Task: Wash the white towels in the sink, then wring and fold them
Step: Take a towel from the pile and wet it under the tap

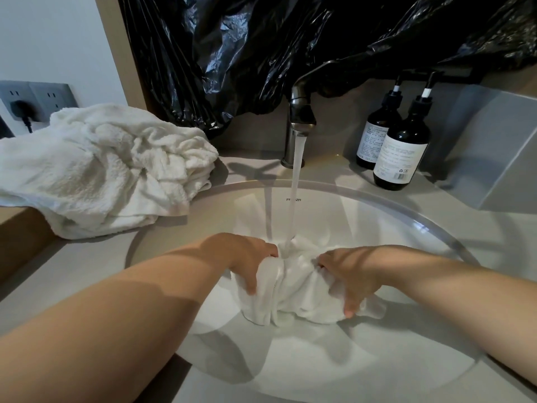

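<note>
**Desk:** What sits at the centre of the frame?

**Photographer:** A white towel (293,292), bunched and wet, lies low in the round white sink (406,210). It is directly under the stream of water (296,184) running from the metal faucet (299,112) at upper centre.

**Desk:** And the hands?

**Photographer:** The left hand (247,260) grips the towel's left side, fingers curled into the cloth, thumb laid down its front. The right hand (348,280) clutches the right side, thumb pointing down. Both are clamped on the same towel, with a ridge of gathered cloth between them.

**Desk:** What else is in shot?

**Photographer:** A heap of white towels (101,170) lies crumpled on the counter (87,257) at the left of the frame, just beside the sink's rim. Two dark pump bottles (401,149) stand close together right of the faucet. Black plastic sheeting (261,39) hangs across the top, and a plug sits in a grey wall socket (29,103) at far left.
</note>
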{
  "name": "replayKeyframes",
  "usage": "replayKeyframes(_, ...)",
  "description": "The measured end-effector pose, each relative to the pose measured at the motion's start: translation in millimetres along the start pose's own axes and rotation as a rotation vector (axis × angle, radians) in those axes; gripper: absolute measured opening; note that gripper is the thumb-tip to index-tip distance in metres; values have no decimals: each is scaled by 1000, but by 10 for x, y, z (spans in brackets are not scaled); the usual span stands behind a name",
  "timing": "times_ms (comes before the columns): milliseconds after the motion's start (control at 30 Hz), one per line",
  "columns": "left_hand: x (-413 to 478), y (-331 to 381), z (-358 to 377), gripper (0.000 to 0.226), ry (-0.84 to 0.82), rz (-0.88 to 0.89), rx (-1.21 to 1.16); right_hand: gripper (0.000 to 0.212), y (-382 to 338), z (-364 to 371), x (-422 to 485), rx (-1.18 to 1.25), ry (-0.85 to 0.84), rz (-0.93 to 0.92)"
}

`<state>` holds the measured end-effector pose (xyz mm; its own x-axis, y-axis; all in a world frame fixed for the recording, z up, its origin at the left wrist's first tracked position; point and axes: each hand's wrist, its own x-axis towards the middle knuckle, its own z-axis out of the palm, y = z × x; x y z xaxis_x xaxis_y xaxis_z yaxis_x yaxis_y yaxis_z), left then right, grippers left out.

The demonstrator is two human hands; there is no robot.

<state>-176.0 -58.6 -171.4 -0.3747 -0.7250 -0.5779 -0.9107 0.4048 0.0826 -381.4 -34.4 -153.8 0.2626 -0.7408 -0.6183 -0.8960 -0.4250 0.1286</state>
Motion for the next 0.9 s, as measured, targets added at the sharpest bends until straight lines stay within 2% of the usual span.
replayKeyframes(100, -3, 18, -21, 34, 91, 22, -43, 43, 25, 21, 164, 11, 185, -15)
replayKeyframes(133, -9, -2, -48, 26, 130, 34, -104, 33, 53, 25, 205, 25, 214, 0)
replayKeyframes(200, -39, -58, -102, 26, 198, 30, -264, 28, 145, -13, 220, 132, 252, 12)
replayKeyframes(333, -174, -161, -217, 28, 365, -5, -651, 24, 292, -153, 78, 647, 406, -86)
replayKeyframes(400, -262, -182, -270, 29, 444, 10, -821, 30, 302, -179, 53, 922, 453, -117)
replayKeyframes(467, -275, -248, -276, 38, 503, -35, -940, 33, 275, -190, 93, 1087, 496, -97)
replayKeyframes(533, -246, -292, -261, 39, 565, -78, -855, 29, 267, -191, 170, 975, 593, -42)
replayKeyframes(600, -183, -333, -235, 43, 529, -111, -523, 31, 279, -168, 221, 800, 622, -21)
replayKeyframes(667, -152, -312, -191, 59, 396, -116, -372, 44, 294, -131, 230, 721, 500, -36)
replayKeyframes(767, -142, -166, -115, 92, 148, -46, -383, 74, 230, -78, 183, 456, 258, -89)
replayKeyframes(833, -72, -63, -43, 110, 19, -37, -223, 80, 162, -38, 191, 242, 180, -109)
replayKeyframes(900, -3, 26, 27, 117, 14, -24, -39, 76, 122, -1, 229, 149, 147, -79)
